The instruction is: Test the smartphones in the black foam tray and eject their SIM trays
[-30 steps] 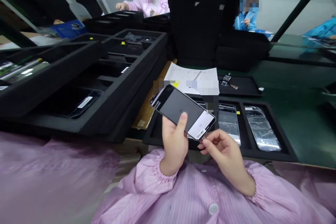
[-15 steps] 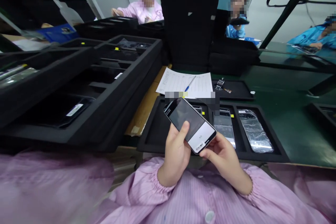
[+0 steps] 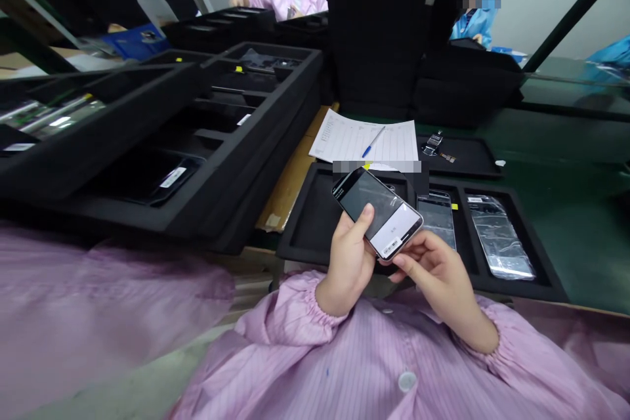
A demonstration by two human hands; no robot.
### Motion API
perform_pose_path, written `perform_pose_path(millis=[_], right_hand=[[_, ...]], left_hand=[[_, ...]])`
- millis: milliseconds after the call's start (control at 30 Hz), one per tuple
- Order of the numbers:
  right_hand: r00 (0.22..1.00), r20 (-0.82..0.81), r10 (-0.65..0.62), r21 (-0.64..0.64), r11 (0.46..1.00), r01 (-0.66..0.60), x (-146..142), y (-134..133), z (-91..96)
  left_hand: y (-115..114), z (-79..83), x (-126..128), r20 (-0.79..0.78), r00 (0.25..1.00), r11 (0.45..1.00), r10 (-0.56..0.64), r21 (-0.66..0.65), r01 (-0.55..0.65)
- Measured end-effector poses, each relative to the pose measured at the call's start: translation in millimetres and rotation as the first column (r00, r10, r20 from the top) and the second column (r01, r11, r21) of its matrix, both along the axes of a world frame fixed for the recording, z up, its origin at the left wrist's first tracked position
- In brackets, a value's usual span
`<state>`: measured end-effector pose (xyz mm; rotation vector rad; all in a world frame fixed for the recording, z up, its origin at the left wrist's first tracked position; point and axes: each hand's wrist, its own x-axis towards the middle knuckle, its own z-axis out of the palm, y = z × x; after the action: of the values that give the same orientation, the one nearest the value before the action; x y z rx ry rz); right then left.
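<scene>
A smartphone (image 3: 377, 210) with a dark screen and a white label at its near end is held over the near edge of a black foam tray (image 3: 315, 223). My left hand (image 3: 350, 261) grips it from below, thumb lying on the screen. My right hand (image 3: 436, 272) is curled at the phone's near right corner, fingertips touching its edge. Two more phones in clear wrap, one (image 3: 438, 216) and another (image 3: 499, 236), lie in the tray's right slots.
Stacked black foam trays (image 3: 162, 138) with phones fill the left. A paper form with a blue pen (image 3: 367, 138) lies behind the tray, beside a small tray of parts (image 3: 460, 154). A tall black block (image 3: 384, 26) stands at the back. Other people sit across the green bench.
The phone and both hands have come lower and nearer my body. My right hand has closed in from a pinch by the label to the phone's corner.
</scene>
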<state>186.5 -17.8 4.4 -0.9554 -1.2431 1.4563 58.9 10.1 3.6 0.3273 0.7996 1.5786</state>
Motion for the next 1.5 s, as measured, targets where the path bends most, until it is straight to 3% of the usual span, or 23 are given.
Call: perform_pose_path(millis=[267, 400, 467, 533, 567, 633, 700, 800, 900, 1000, 1133, 1333, 1500], right_hand=[[1.0, 0.003, 0.01, -0.148, 0.989, -0.009, -6.1, 3.2, -7.8], [0.952, 0.251, 0.175, -0.098, 0.983, -0.155, 5.8, 22.3, -5.1], [0.834, 0.508, 0.213, -0.044, 0.974, -0.223, 28.1, 51.9, 5.9], [0.641, 0.766, 0.04, 0.054, 0.991, -0.126, 60.0, 95.4, 20.1], [0.492, 0.866, -0.091, 0.113, 0.993, -0.016, 77.2, 120.5, 26.1], [0.349, 0.911, -0.219, 0.187, 0.974, 0.124, 108.2, 171.4, 31.2], [0.238, 0.934, -0.267, 0.22, 0.953, 0.207, 128.9, 214.8, 24.9], [0.164, 0.953, -0.256, 0.219, 0.952, 0.213, 138.9, 255.0, 1.3], [0.145, 0.963, -0.227, 0.203, 0.965, 0.168, 137.8, 271.8, -20.4], [0.143, 0.971, -0.194, 0.176, 0.976, 0.127, 138.0, 281.1, -27.5], [0.166, 0.978, -0.126, 0.115, 0.99, 0.077, 135.7, 293.3, -20.5], [0.257, 0.965, -0.055, 0.026, 0.993, 0.113, 129.7, 294.1, -11.3], [0.429, 0.898, -0.094, 0.019, 0.985, 0.174, 127.1, 271.7, 0.5]], left_hand=[[-2.7, -1.2, 3.8, -0.184, 0.974, 0.989, 0.129, 0.092, -0.113], [4.7, -1.0, -21.5, -0.348, 0.931, 0.99, 0.106, 0.129, -0.065], [11.3, -1.4, -50.3, -0.511, 0.854, 0.989, 0.102, 0.147, -0.03], [19.2, -3.7, -84.1, -0.641, 0.763, 0.995, 0.09, 0.094, -0.039], [23.3, -5.8, -99.9, -0.699, 0.714, 0.999, 0.038, 0.03, -0.025], [31.2, -11.7, -124.1, -0.777, 0.62, 0.995, -0.104, -0.086, 0.06], [38.1, -18.5, -135.3, -0.821, 0.528, 0.976, -0.216, -0.166, 0.14], [44.8, -25.6, -132.6, -0.924, 0.308, 0.972, -0.228, -0.197, 0.131], [46.7, -24.2, -118.3, -0.998, 0.02, 0.998, -0.064, -0.064, 0.022], [49.6, -14.4, -95.5, -0.977, -0.15, 0.988, 0.149, 0.139, 0.073], [66.7, -0.2, -58.0, -0.968, -0.221, 0.937, 0.116, 0.033, 0.346], [102.2, -1.2, -32.8, -0.949, -0.294, 0.927, 0.11, -0.008, 0.374], [109.3, -5.9, -33.3, -0.909, -0.392, 0.9, 0.142, -0.047, 0.434]])
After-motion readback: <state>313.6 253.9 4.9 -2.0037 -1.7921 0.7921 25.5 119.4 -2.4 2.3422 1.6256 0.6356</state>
